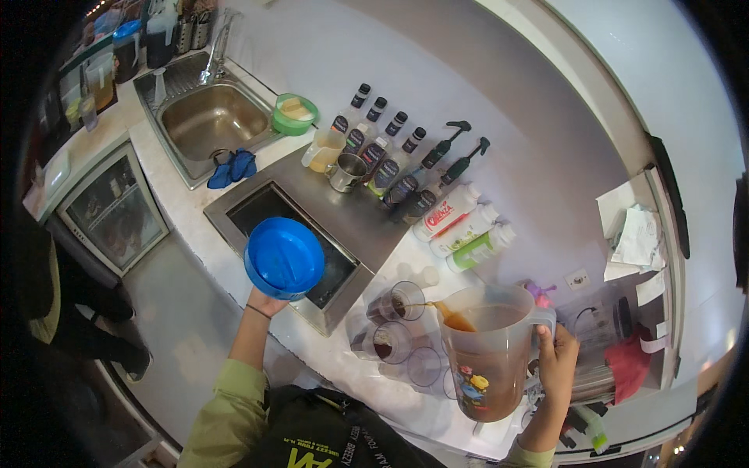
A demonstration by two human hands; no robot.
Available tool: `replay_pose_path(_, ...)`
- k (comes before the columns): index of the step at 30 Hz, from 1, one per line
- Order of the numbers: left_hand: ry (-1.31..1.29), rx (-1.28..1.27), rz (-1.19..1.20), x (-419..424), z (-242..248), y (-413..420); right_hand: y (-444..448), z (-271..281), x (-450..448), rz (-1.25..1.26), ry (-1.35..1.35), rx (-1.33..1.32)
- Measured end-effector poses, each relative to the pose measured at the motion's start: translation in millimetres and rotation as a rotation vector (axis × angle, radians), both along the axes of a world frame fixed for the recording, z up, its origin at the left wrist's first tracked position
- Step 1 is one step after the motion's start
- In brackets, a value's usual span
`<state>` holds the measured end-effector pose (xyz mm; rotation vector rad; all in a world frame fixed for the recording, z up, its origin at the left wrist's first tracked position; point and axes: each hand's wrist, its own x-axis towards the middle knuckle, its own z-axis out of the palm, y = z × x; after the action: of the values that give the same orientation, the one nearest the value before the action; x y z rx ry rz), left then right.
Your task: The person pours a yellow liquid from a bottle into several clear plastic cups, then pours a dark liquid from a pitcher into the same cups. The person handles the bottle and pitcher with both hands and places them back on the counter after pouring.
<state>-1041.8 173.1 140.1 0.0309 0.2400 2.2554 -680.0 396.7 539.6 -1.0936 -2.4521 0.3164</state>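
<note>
My right hand (556, 362) grips the handle of a clear plastic pitcher (491, 357) of brown liquid with flowers printed on its side. The pitcher tilts left, and a thin stream runs from its spout into a clear plastic cup (404, 304). Below that cup stands another cup (389, 344) with a little dark liquid. A third clear cup (424, 367) next to it looks to hold no drink. In my left hand (268, 301) is a round blue plastic lid (285, 257), raised over the counter's recessed steel well (333, 281). Most of that hand's fingers are hidden beneath the lid.
Syrup bottles (386, 169), two with pumps, line the wall beside white bottles (450, 210). A steel jug (346, 174) and a measuring jug (323, 151) stand before them. Further left are a blue cloth (233, 168), sink (205, 117) and green bowl (287, 124). Another person's legs (93, 322) show far left.
</note>
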Motion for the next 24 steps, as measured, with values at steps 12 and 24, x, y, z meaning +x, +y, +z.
replay_pose_path(12,0.01,0.005,-0.016,-1,-2,-1,-7,-9,58,0.005,0.371,-0.135)
replay_pose_path(24,-0.005,-0.028,0.0,-3,-16,-1,-37,-6,89,-0.025,-0.023,-0.081)
